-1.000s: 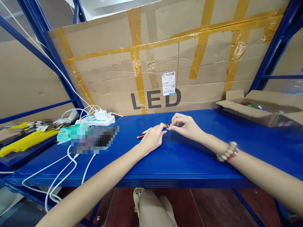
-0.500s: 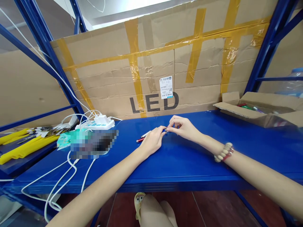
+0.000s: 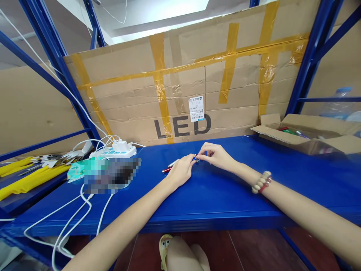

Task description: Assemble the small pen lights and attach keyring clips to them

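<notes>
My left hand [image 3: 182, 172] rests on the blue shelf top, its fingers closed round several slim pens. The ends of a red pen [image 3: 166, 170] and a silver pen [image 3: 173, 163] stick out on its left side. Beyond its fingertips a blue pen's tip [image 3: 194, 159] shows, with a small shiny metal bit. At that tip, the thumb and forefinger of my right hand [image 3: 216, 155] are pinched together; what lies between them is too small to make out. The middles of the pens are hidden under my left hand.
A power strip [image 3: 121, 151] with white plugs and cables stands at the left, behind a blurred dark item [image 3: 113, 175]. An open carton [image 3: 296, 141] holding small coloured things sits at the right. Taped cardboard [image 3: 126, 101] forms the back. Yellow-wrapped items [image 3: 34, 180] lie far left.
My right hand has shifted slightly left and down, staying pinched at the blue pen's tip. My left hand keeps its place on the pens. The camera view has tilted up slightly.
</notes>
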A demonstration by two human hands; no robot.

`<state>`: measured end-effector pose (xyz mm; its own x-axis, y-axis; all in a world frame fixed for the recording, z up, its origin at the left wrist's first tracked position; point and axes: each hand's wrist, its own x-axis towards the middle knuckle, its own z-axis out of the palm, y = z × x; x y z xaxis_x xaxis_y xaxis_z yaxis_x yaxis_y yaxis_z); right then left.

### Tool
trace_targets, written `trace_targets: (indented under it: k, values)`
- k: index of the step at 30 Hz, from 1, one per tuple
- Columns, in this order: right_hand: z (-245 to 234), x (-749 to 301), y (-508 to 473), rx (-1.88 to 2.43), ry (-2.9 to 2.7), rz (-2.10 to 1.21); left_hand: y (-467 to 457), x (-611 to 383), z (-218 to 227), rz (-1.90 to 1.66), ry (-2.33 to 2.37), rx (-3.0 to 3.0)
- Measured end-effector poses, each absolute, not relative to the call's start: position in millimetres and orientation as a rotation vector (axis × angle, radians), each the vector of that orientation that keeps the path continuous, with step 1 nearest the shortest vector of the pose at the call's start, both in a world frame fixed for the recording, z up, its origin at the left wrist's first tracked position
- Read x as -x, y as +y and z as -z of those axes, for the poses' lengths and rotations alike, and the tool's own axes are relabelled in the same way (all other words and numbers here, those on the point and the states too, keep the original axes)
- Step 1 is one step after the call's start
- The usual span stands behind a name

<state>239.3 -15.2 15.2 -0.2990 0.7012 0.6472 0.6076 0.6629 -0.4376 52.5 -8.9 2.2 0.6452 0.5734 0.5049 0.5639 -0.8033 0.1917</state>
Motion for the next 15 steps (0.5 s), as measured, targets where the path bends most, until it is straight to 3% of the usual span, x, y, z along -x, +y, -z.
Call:
trace_targets:
  k: [15]
  values:
    - [-17, -244, -26, 1.02, -2.397, 0.097, -14, -47, -5, -0.757, 0.871, -2.828]
